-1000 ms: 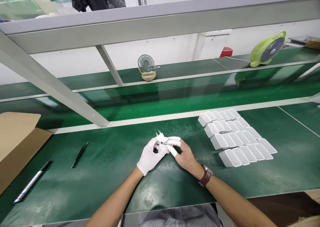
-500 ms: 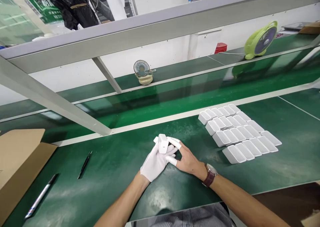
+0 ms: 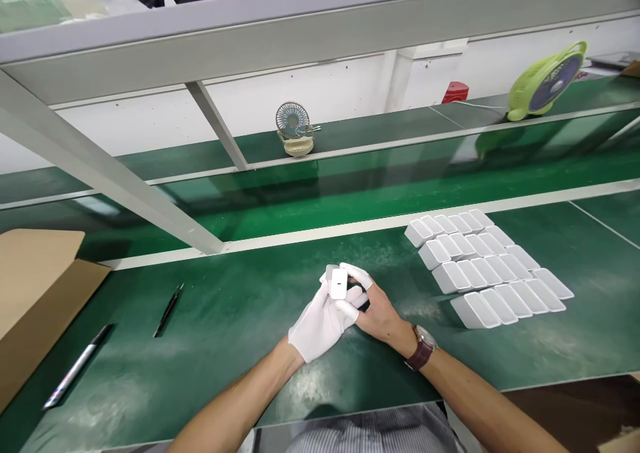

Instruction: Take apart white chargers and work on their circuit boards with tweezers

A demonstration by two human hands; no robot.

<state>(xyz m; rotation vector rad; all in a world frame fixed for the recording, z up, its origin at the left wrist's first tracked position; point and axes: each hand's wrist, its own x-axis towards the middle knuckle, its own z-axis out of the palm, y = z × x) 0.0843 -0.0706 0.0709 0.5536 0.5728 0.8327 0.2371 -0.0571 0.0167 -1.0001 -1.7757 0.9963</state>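
A white charger plug (image 3: 339,284) with a small dark slot in its end face is held up above the green bench. My left hand (image 3: 320,323), in a white glove, is closed around it from below and the left. From the right, my right hand (image 3: 380,310) has its index finger and thumb, both in white finger covers, on the charger's top and lower edge. Part of the charger's body is hidden by the fingers. To the right stand several rows of similar white blocks (image 3: 483,310), packed closely together.
On the left lie black tweezers (image 3: 169,310), a marker pen (image 3: 79,366) and an open cardboard box (image 3: 45,313). A slanting metal post (image 3: 125,180) meets the bench's back rail. Behind it are a small fan (image 3: 294,130) and a green fan (image 3: 547,83).
The charger has turned so its slotted end faces me more directly. My right finger and thumb have closed in on it. The camera view has shifted slightly.
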